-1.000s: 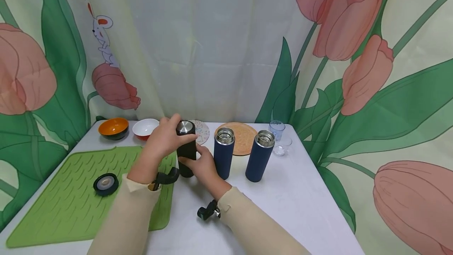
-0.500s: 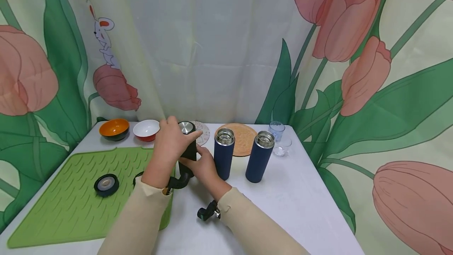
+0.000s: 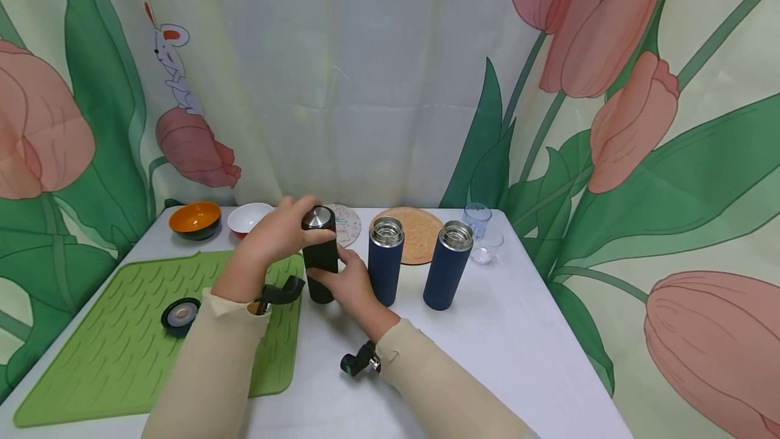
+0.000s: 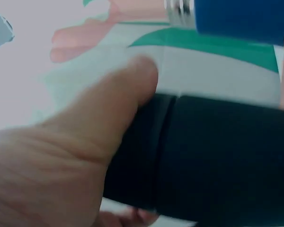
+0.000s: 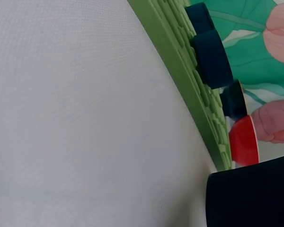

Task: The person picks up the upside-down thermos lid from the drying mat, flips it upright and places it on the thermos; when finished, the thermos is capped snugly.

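Observation:
A black thermos (image 3: 320,264) with a steel-topped lid (image 3: 319,218) stands upright on the white table, beside the green mat's right edge. My left hand (image 3: 277,232) grips the lid, its thumb (image 4: 128,85) lying along the lid's side in the left wrist view. Lower down, my right hand (image 3: 353,286) holds the thermos body. To the right stand two dark blue thermoses (image 3: 385,266) (image 3: 447,269) with uncovered steel mouths. A dark round lid (image 3: 181,317) lies on the mat; the right wrist view shows two lids (image 5: 213,59) (image 5: 200,18) there.
The green textured mat (image 3: 122,358) covers the table's left part. At the back are an orange bowl (image 3: 195,219), a white-and-red bowl (image 3: 248,217), a patterned disc (image 3: 346,225), a round wooden board (image 3: 420,236) and clear glasses (image 3: 477,219). A tulip-print curtain (image 3: 390,87) hangs behind.
My left hand and forearm swung to the right around the lid, then back left to nearly where they were. The right hand and the thermos stayed in place.

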Motion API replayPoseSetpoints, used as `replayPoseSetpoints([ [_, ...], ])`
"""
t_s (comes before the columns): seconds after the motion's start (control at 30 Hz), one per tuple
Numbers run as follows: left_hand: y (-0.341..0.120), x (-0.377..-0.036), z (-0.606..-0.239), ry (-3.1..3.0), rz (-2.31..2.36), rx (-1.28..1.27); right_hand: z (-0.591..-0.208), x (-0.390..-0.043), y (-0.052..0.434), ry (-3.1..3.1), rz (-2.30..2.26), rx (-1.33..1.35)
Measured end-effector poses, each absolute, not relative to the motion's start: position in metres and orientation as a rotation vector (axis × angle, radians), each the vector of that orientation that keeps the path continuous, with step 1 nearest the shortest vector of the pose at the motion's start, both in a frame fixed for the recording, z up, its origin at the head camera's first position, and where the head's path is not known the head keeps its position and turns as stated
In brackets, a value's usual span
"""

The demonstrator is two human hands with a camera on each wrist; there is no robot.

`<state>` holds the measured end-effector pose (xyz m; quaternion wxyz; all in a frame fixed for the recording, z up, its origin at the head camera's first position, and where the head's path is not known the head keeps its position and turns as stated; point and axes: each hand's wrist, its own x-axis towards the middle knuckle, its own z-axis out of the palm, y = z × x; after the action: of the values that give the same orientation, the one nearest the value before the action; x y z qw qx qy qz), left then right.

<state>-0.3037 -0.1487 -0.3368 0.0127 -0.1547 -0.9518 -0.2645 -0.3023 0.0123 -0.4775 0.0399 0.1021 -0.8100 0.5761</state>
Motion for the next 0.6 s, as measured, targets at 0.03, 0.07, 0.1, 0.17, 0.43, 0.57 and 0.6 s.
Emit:
replayPoseSetpoints([
  [0.03,-0.152,-0.305,-0.335,-2.971,-0.825,-0.531,-0.477,-0.302,0.012,-2.483,1.764,0.309],
  [0.07,-0.154,-0.307,-0.334,-2.976,-0.824,-0.582,-0.477,-0.302,0.012,-2.483,1.767,0.307],
  [0.1,-0.157,-0.309,-0.333,-2.981,-0.832,-0.630,-0.476,-0.302,0.012,-2.483,1.766,0.304],
  [0.17,-0.162,-0.314,-0.331,-2.993,-0.865,-0.713,-0.475,-0.301,0.012,-2.486,1.759,0.302],
  [0.43,-0.173,-0.324,-0.326,-3.055,-0.973,-0.822,-0.475,-0.302,0.013,-2.505,1.735,0.318],
  [0.57,-0.162,-0.315,-0.331,-3.013,-0.965,-0.629,-0.476,-0.302,0.014,-2.505,1.733,0.317],
  [0.6,-0.156,-0.311,-0.334,-2.991,-0.945,-0.542,-0.476,-0.302,0.014,-2.509,1.722,0.319],
])
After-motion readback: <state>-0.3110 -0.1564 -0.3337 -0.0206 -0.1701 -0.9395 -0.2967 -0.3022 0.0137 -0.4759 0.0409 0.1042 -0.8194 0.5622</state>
